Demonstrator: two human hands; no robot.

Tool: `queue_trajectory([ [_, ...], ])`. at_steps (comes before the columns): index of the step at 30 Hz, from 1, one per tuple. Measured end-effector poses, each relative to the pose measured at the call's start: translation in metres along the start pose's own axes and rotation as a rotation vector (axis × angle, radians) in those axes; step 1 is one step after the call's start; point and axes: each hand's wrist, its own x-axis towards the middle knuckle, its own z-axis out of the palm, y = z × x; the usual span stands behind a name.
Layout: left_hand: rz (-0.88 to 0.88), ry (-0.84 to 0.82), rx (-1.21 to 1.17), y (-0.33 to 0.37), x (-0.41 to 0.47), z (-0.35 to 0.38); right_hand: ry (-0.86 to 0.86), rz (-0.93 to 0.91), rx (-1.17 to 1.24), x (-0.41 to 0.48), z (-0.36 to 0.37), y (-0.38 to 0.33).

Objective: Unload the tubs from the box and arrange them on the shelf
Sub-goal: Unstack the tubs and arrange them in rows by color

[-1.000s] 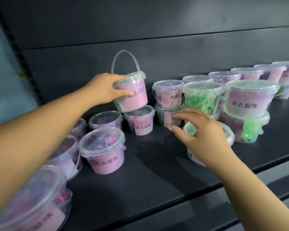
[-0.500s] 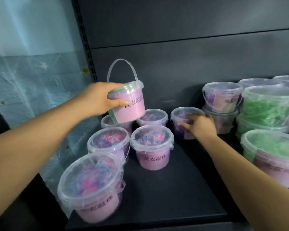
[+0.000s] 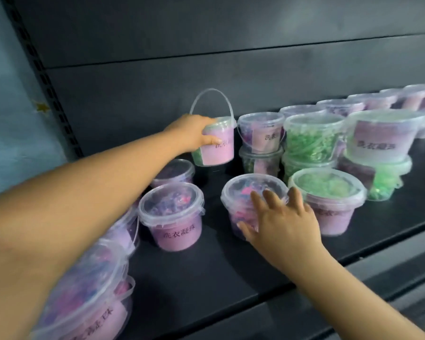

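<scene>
clear shiny plastic tubs (image 3: 173,214) w/ see-thru lids, pink paper labels (image 3: 179,235), matt dark metal shelf (image 3: 206,278)

Dark shelf (image 3: 231,271) — lidded tubs (image 3: 174,217) crowd it.

Bare shelf (image 3: 231,278) strip is free from 4 to 6 o'clock along the front edge. One small gap at 12, between back tub (image 3: 173,171) and two-high stack (image 3: 260,148), with handled tub (image 3: 217,148) hanging over it. Green stacks (image 3: 312,143) wall off 1 to 3. Low tubs (image 3: 88,290) crowd 7 to 9.
</scene>
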Motion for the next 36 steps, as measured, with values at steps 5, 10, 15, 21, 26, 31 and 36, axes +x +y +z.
queue_trajectory([
  [5,-0.04,-0.106,0.094,0.002,0.028,0.042,0.158,-0.165,0.022,-0.01,0.001,0.021],
  [10,-0.039,-0.269,0.15,0.011,0.031,0.069,0.131,-0.273,0.156,-0.005,0.0,0.041],
  [15,0.021,-0.349,0.076,0.015,0.011,0.034,0.181,-0.335,0.235,-0.007,-0.006,0.055],
  [21,0.048,-0.492,0.183,0.0,-0.078,-0.017,0.032,-0.475,0.665,-0.019,-0.01,0.055],
  [26,-0.005,-0.582,0.25,-0.023,-0.137,-0.019,-0.007,-0.544,0.874,-0.033,-0.011,0.039],
  [31,-0.099,-0.469,0.07,-0.032,-0.154,-0.013,-0.12,-0.6,1.024,-0.035,-0.015,0.019],
  [36,-0.033,-0.399,-0.055,-0.013,-0.183,-0.023,-0.234,-0.572,1.218,-0.035,-0.009,0.0],
])
